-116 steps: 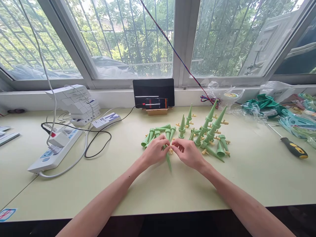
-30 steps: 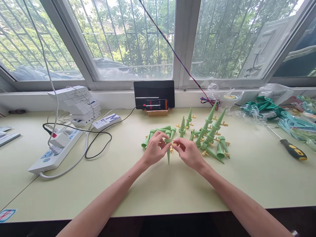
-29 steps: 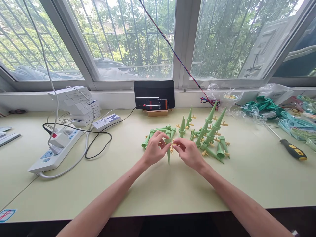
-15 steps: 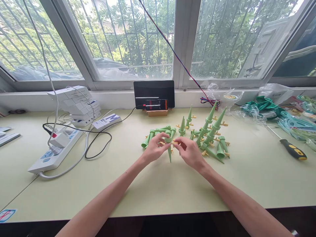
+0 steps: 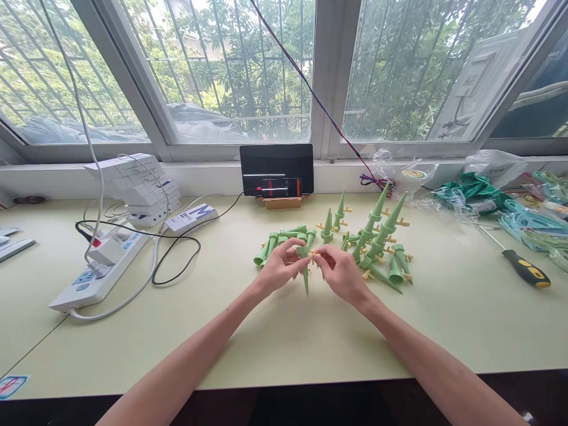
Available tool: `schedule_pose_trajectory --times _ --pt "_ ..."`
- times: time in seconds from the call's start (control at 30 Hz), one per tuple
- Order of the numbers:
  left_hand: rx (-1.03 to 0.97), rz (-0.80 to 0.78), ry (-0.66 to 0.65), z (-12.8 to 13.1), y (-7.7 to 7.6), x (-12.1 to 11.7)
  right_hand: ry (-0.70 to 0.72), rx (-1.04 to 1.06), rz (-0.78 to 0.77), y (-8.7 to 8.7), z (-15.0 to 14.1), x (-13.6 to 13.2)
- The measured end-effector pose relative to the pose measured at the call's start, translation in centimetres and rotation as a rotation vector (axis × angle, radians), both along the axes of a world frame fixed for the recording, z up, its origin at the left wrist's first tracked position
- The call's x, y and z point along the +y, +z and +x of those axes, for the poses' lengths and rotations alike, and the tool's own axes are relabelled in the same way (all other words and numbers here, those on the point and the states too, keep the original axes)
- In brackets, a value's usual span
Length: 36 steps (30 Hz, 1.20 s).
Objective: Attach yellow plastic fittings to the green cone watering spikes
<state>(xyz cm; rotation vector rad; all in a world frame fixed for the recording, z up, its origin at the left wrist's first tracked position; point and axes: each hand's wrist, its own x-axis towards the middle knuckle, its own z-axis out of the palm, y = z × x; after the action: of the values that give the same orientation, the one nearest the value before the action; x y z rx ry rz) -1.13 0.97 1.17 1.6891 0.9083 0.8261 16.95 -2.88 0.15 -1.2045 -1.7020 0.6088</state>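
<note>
Between thumb and fingers, my left hand (image 5: 283, 264) grips a green plant watering spike (image 5: 306, 281), its tip pointing down above the table. My right hand (image 5: 341, 269) pinches the small yellow valve (image 5: 312, 255) at the spike's side, close to its collar. The fingers partly cover both parts. Just behind the left hand lies a pile of green spikes (image 5: 268, 248). Beyond the right hand, several spikes with yellow valves (image 5: 385, 228) stand tip up, some stacked, and others lie beside them.
At the left are a white power strip (image 5: 84, 290), cables and stacked white boxes (image 5: 146, 183). A phone (image 5: 281, 187) leans on a black tablet (image 5: 276, 160) by the window. On the right lie a screwdriver (image 5: 526, 268) and plastic-wrapped green items (image 5: 473, 194).
The held spike has tilted slightly, its tip shifting a little right and down. More of the yellow valve shows between my fingers. Both hands stay in nearly the same place.
</note>
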Motion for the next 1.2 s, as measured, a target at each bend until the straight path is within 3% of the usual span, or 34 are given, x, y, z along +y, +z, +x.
schedule_pose_trajectory --times 0.67,1.0,1.2 --pt "-0.116 -0.132 -0.02 0.18 -0.17 -0.05 -0.011 -0.091 -0.036 -0.25 -0.11 0.23" --pt "-0.132 -0.125 0.029 0.33 0.03 -0.05 -0.008 -0.08 0.033 0.04 -0.03 0.22" --pt "-0.139 -0.123 0.045 0.31 0.11 -0.12 0.01 -0.022 -0.006 0.11 -0.08 0.03"
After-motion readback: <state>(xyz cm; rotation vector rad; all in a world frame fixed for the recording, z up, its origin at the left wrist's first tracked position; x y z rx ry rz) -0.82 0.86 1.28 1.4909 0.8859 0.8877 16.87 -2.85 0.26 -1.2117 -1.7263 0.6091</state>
